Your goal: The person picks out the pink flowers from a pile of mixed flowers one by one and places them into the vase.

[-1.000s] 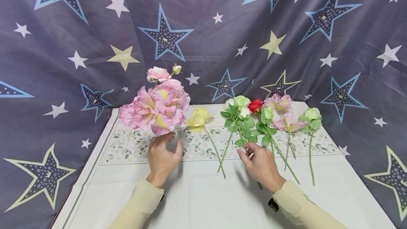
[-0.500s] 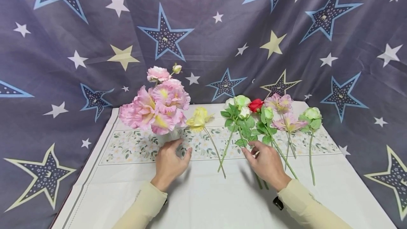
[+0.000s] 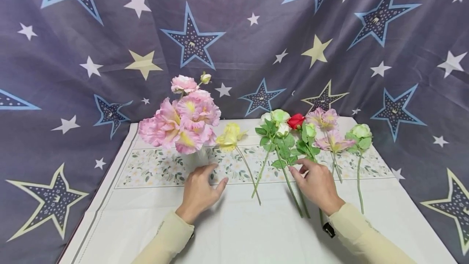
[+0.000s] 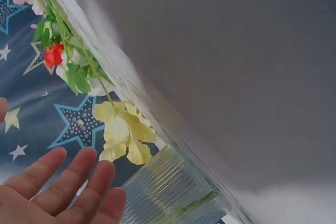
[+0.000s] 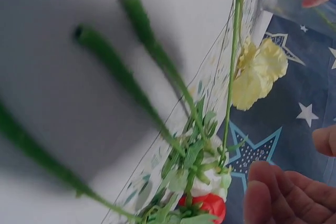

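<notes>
A clear ribbed vase point(image 4: 168, 190) stands on the left of the table, holding a bunch of pink flowers point(image 3: 187, 123). In front of it is my left hand point(image 3: 200, 190), its fingers spread and nothing in them. My right hand point(image 3: 319, 185) hovers over the stems of the flowers on the right, thumb and fingers apart and holding nothing. Beneath and beside it lie white and pale green roses point(image 3: 279, 116), a red rose point(image 3: 296, 121) and pink flowers point(image 3: 334, 141). Between the hands, a yellow flower point(image 3: 230, 137) lies with its stem toward me.
A pale green rose point(image 3: 361, 131) lies at the far right. The white tablecloth point(image 3: 253, 235) carries a floral printed band point(image 3: 150, 168). Behind the table hangs a dark curtain point(image 3: 234, 44) with stars.
My left hand has drawn back from the vase, toward the right and nearer to me. My right hand has shifted to the right over the stems. The flowers stay where they were.
</notes>
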